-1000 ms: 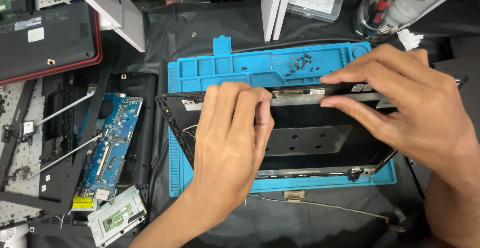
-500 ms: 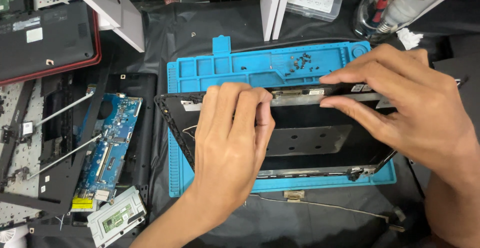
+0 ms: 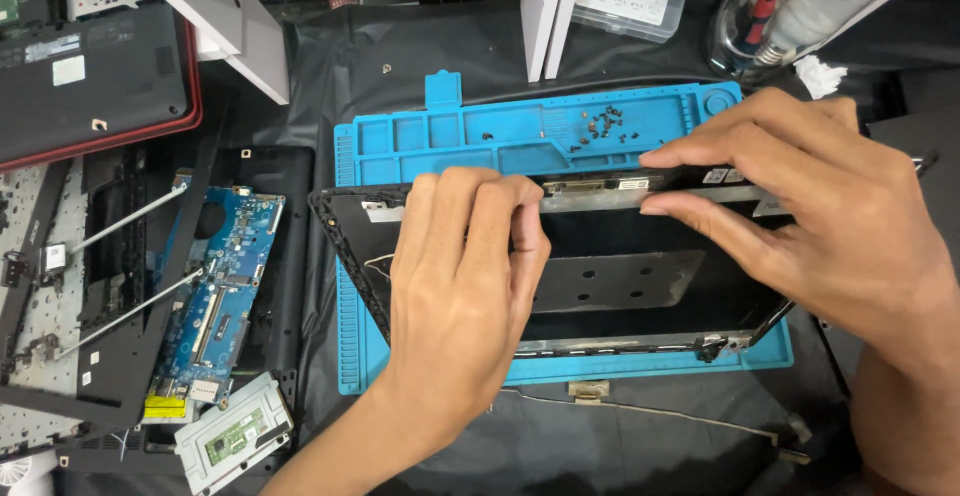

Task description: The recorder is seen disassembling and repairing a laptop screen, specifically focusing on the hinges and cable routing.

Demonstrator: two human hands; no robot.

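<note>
Blue circuit board [image 3: 215, 286] lies far left; right of it, on the blue mat [image 3: 440, 136], rests the black lid shell [image 3: 620, 281]. Left hand [image 3: 462, 286] pinches the shell's far edge; right hand [image 3: 810, 196] pinches its metal strip [image 3: 600, 186] with 2 fingers.

We note a work surface covered by a black sheet [image 3: 420, 66] that runs from the upper middle of the frame down to the lower edge, creased along the bottom. White shelf uprights stand on it: one slanted post [image 3: 225, 26] at the upper left and one straight post [image 3: 545, 6] at the upper centre, with a dark recess between them. We record even, diffuse lighting with soft shadows; walls, floor and windows cannot be seen from this downward view.
</note>
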